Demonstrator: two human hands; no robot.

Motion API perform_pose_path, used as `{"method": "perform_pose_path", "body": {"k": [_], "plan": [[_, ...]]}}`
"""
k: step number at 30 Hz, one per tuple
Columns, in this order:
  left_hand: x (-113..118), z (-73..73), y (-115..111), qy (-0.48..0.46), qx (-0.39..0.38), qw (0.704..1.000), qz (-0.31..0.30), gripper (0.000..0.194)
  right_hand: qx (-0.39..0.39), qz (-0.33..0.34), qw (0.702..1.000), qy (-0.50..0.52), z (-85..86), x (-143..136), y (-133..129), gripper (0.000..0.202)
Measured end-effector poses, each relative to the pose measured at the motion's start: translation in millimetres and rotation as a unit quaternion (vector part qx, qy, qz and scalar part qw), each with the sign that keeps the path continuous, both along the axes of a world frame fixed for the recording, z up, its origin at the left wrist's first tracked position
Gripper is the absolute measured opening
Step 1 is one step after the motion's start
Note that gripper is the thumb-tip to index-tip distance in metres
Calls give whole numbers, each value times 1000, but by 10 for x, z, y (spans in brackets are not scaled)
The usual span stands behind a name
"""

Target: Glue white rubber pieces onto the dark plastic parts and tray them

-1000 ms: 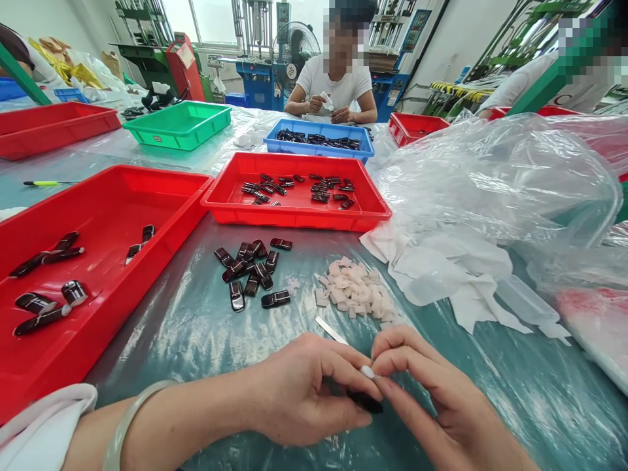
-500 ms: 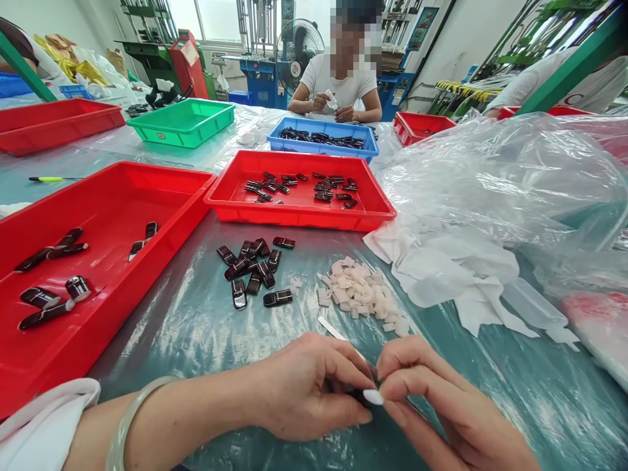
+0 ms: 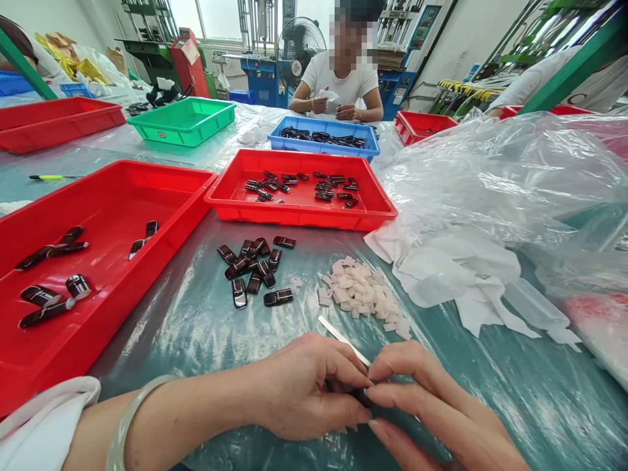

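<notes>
My left hand [image 3: 307, 386] is closed, thumb against fingers, on a small dark piece [image 3: 360, 394] that is mostly hidden. It looks like the glossy black pieces [image 3: 252, 268] piled on the table. My right hand [image 3: 432, 405] meets it, fingertips touching the dark piece beside the left thumb. A thin, flat metal strip [image 3: 343, 339] runs under the right fingers and seems held in that hand; its far end points toward a heap of small whitish pads [image 3: 360, 288].
A red tray [image 3: 304, 212] with black pieces stands ahead, another red tray [image 3: 161, 261] at left. Behind are a blue tray [image 3: 324, 150] and a green tray [image 3: 186, 131]. Clear plastic sheeting [image 3: 515, 176] and white scraps [image 3: 456, 268] lie right. A person [image 3: 338, 91] sits opposite.
The white tab seen between my hands is now covered by my right fingers, which have moved left onto the dark piece. My left hand has hardly moved.
</notes>
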State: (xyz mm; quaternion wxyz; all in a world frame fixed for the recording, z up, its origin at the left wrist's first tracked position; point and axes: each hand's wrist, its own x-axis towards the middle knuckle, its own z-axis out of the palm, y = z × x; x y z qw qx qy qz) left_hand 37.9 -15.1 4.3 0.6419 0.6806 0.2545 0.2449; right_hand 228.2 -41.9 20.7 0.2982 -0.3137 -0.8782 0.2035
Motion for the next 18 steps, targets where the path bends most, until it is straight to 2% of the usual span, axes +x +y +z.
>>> {"method": "perform_pose_path", "body": {"k": [7,8,10,12,14,15,17,18], "plan": [[2,-9,-4,9,-32,999,5,8,-16,7,1000,20,-4,-9,2,26],[1,-18,-4,12,-46,999,5,9,-2,-28,999,37,-14,4,-3,26],[1,-43,-7,18,-77,997,9,13,53,-154,980,118,-45,46,22,24],[3,-68,-13,17,-114,993,15,14,95,-313,916,234,-77,119,104,26],[6,-81,-18,14,-146,989,20,13,64,-431,849,298,-108,221,233,40],[7,-82,-21,13,-157,987,20,13,35,-470,834,285,-127,278,306,51],[3,-70,-26,15,-167,986,16,14,-35,-487,840,237,-186,385,449,69],[0,-61,-27,17,-166,986,12,15,-59,-483,846,218,-226,427,514,71]]}}
